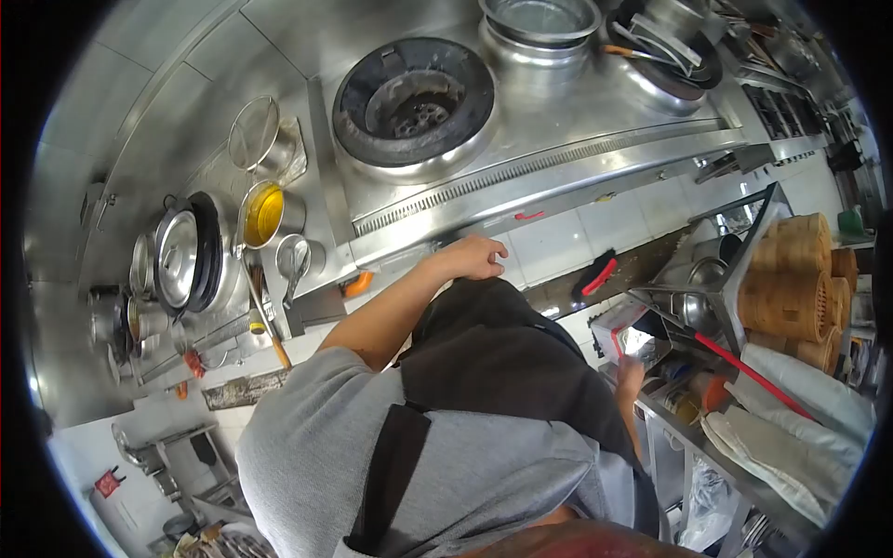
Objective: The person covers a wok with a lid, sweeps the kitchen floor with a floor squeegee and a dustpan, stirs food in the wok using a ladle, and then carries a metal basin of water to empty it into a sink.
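Observation:
My left hand is held in front of my dark apron, close to the stove's front edge. Its fingers are loosely curled and nothing shows in them. On the other side, my right hand is down at my side by a white and red box with a shiny top. Its fingers are mostly hidden, so whether it grips or only touches the box cannot be made out.
Ahead is a steel stove with a black wok burner ring and a large pot. To the left are a yellow-liquid container and a strainer. Bamboo steamers stand right, beside folded cloths.

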Tool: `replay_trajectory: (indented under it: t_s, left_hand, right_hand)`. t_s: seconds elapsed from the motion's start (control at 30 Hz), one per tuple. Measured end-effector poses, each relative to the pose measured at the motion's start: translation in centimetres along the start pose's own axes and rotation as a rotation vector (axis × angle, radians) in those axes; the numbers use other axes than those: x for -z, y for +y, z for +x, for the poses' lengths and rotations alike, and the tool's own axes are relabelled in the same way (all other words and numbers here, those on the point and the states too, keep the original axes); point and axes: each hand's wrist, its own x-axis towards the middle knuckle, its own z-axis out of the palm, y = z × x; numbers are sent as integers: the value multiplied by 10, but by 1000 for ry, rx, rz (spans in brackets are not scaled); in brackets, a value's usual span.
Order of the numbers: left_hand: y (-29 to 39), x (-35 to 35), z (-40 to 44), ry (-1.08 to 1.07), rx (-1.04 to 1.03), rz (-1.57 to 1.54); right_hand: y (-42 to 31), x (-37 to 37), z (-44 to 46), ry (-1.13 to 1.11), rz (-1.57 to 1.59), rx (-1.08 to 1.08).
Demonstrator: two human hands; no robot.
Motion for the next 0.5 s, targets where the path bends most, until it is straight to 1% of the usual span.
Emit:
replay_trajectory:
  t_s: [0.03, 0.07, 0.1, 0.13, 0.17, 0.23, 0.27, 0.3, 0.33, 0.37, 0.4, 0.43, 0.47, 0.5]
  left_hand:
    - [-11, -6, 1, -16, 11, -8]
    - [-23, -8, 3, 16, 21, -64]
    - [-35, -6, 9, 52, 24, -115]
    - [-48, -6, 15, 104, 52, -241]
    - [-49, 7, 23, 86, 40, -240]
    - [-46, 41, 41, 181, 222, -708]
    - [-51, 60, 60, 232, 215, -793]
    - [-56, 82, 84, 274, 207, -880]
    - [-56, 107, 109, 360, 167, -889]
    - [-60, 133, 140, 421, 126, -898]
    - [-99, 159, 184, 401, -33, -673]
    - [-71, 185, 204, 549, -35, -835]
    - [-92, 231, 288, 635, 26, -1109]
    - [-88, 253, 320, 733, 57, -1111]
  right_hand:
    - [-58, 46, 9, -78, 85, -4]
    - [-30, 6, 38, -49, 241, -3]
    - [-36, 3, 52, -44, 237, -19]
    - [-52, -2, 67, -99, 260, -30]
    - [-67, -5, 78, -154, 286, -42]
    - [-94, -5, 89, -189, 142, 78]
    - [-115, 1, 90, -231, 60, 73]
    - [-131, 10, 91, -274, -22, 59]
    - [-131, 3, 93, -254, 118, 70]
    - [-157, 22, 90, -251, 127, 31]
    - [-160, 19, 92, -239, 178, 64]
    - [-173, 32, 92, -239, 226, 79]
    - [-183, 50, 95, -259, 205, 52]
    - [-181, 51, 97, -235, 233, -20]
